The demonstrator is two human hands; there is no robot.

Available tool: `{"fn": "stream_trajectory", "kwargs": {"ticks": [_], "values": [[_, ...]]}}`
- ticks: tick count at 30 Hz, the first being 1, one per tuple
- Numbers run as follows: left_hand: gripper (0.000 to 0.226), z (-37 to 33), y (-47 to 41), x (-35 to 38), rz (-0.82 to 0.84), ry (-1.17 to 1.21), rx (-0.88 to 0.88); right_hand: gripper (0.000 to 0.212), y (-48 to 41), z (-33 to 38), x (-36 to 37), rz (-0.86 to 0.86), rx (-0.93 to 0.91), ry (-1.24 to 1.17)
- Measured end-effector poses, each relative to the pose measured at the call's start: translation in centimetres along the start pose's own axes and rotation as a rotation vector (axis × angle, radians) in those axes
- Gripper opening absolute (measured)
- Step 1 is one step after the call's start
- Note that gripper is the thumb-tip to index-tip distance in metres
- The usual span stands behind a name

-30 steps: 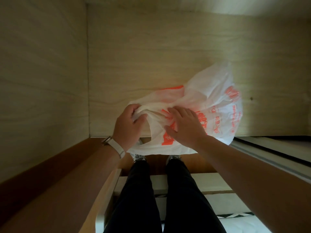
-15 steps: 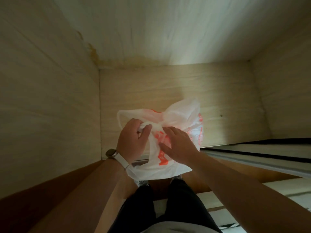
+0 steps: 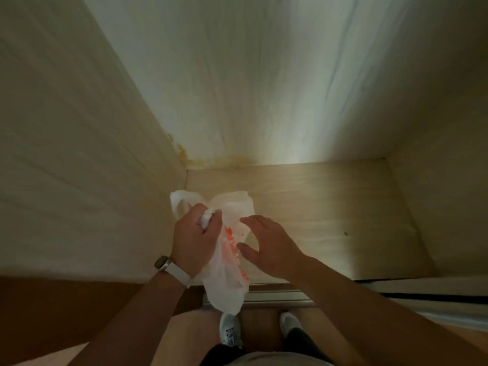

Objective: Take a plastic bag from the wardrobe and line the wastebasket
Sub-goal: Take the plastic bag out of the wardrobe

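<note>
My left hand grips the bunched neck of the plastic bag in a closed fist; the bag's body hangs below the grip, a handle loop rising above it, over the wardrobe floor. My right hand, fingers spread, holds nothing, just beside the bag.

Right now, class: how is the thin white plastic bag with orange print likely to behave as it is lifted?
The white plastic bag with orange print is probably floppy: it hangs crumpled from the left hand. Likely very light, since one bunched grip carries it. Its handle loop sags, so it may snag.
</note>
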State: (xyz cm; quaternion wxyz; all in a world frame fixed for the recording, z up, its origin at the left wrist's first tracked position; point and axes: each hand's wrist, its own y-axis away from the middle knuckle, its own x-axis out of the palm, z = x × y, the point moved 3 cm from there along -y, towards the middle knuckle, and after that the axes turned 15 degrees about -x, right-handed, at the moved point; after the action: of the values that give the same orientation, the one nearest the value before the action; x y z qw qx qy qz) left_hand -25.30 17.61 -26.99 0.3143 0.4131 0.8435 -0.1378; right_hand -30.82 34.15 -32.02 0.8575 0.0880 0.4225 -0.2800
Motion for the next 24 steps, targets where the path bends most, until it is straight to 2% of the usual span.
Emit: {"fn": "stream_trajectory", "kwargs": {"ticks": [7,11,14,24], "values": [[0.042,-3.8,2.5,-3.6,-0.231,0.081,-0.015,0.064,-0.7,2.3,-3.4,0.022,-0.184,-0.087],[0.04,-5.5,4.8,-5.5,-0.335,0.103,-0.005,0.059,-0.5,4.0,-4.6,0.04,-0.276,-0.12],[0.03,-6.3,7.0,-6.7,-0.41,0.095,-0.025,0.06,-0.1,6.0,-5.1,0.059,-0.351,-0.144],[0.035,-6.2,13.0,-11.2,-0.637,0.184,-0.106,0.083,1.7,12.1,-2.5,0.315,-0.457,-0.188]]}}
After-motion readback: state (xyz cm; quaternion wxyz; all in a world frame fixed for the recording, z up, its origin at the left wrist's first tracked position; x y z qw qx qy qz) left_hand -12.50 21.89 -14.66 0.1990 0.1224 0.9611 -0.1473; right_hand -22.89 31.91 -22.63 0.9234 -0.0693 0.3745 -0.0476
